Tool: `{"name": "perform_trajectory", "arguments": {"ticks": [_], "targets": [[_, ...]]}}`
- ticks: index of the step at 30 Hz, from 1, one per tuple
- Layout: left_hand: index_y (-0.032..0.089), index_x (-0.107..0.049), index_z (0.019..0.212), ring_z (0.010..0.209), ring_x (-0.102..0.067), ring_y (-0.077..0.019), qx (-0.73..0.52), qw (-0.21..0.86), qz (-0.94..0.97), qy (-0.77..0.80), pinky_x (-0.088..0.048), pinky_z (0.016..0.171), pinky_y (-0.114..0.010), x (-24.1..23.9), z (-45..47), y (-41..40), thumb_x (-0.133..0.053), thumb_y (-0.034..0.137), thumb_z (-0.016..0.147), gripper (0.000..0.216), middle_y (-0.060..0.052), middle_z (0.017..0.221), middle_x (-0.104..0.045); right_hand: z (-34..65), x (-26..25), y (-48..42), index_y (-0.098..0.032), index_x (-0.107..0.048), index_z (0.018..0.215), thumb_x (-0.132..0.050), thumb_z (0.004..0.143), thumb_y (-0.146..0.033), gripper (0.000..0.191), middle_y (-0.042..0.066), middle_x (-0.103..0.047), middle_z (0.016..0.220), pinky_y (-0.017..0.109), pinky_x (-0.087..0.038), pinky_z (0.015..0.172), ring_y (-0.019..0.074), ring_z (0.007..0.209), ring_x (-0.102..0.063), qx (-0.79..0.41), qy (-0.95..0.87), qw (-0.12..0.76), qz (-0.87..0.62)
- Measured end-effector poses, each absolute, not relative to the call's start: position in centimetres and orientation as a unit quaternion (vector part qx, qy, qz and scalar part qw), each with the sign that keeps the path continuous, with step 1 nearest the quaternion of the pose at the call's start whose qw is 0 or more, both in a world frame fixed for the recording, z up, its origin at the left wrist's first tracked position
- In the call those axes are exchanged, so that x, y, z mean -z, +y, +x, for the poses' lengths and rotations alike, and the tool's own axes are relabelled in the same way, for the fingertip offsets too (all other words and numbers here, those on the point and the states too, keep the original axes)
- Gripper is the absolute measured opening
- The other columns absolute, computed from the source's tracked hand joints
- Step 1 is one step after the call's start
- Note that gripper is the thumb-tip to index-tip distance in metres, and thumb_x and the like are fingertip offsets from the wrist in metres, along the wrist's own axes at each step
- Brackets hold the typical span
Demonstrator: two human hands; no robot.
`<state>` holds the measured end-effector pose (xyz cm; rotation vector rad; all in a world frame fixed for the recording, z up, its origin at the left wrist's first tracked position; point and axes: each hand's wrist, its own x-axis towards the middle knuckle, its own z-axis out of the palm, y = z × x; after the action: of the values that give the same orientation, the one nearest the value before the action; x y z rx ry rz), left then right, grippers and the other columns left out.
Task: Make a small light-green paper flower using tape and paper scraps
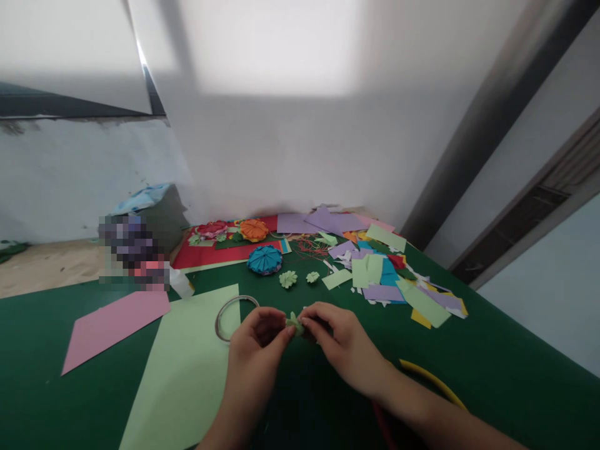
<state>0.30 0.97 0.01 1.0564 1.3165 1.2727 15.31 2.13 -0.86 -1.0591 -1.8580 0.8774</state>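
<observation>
Between both hands, above the green table, is a small light-green paper flower (294, 323). My left hand (262, 340) pinches its left side with thumb and fingertips. From the right, my right hand (335, 334) pinches the other side. Two more light-green paper flowers, a larger one (288, 279) and a smaller one (312, 277), lie just beyond my hands. Behind them rests a blue pleated paper rosette (265, 259). A ring of tape (219, 325) lies beside my left hand, partly over a light-green paper sheet (180, 369).
Coloured paper scraps (382, 278) spread over the right of the table (497, 375). Orange thread (312, 247) and an orange rosette (254, 230) lie at the back, before the white wall. A pink sheet (117, 328) and a white bottle (182, 284) are at left. A yellow curved strip (434, 381) lies near my right forearm.
</observation>
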Motion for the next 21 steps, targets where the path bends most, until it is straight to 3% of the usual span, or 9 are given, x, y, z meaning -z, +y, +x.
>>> {"name": "perform_trajectory", "arguments": {"ticks": [10, 17, 21], "targets": [[0.016, -0.067, 0.071, 0.068, -0.063, -0.0134, -0.519, 0.521, 0.414, 0.537, -0.05, 0.065, -0.023, -0.07, 0.22, 1.15, -0.075, 0.02, 0.057, 0.017, 0.0, 0.068, -0.067, 15.13, 0.69, 2.4, -0.017, -0.059, 0.08, -0.049, 0.088, -0.019, 0.013, 0.0, -0.059, 0.068, 0.022, -0.044, 0.057, 0.0128, 0.062, -0.055, -0.411, -0.685, 0.404, -0.446], [0.017, -0.069, 0.071, 0.07, -0.063, -0.0155, -0.503, 0.507, 0.437, 0.546, -0.05, 0.067, -0.025, -0.62, 0.21, 0.96, -0.074, 0.02, 0.059, 0.013, -0.001, 0.069, -0.069, 15.17, 0.49, 2.04, -0.017, -0.061, 0.08, -0.053, 0.085, -0.019, 0.01, 0.001, -0.061, 0.075, 0.023, -0.044, 0.061, 0.013, 0.066, -0.056, -0.343, -0.713, 0.434, -0.431], [0.018, -0.069, 0.071, 0.071, -0.063, -0.0148, -0.497, 0.514, 0.447, 0.538, -0.05, 0.067, -0.024, -0.77, 0.36, 0.86, -0.073, 0.019, 0.062, 0.011, -0.001, 0.07, -0.068, 15.21, 0.53, 2.37, -0.017, -0.06, 0.078, -0.051, 0.086, -0.02, 0.012, 0.0, -0.06, 0.068, 0.023, -0.044, 0.056, 0.0126, 0.061, -0.055, -0.399, -0.675, 0.427, -0.45]]}}
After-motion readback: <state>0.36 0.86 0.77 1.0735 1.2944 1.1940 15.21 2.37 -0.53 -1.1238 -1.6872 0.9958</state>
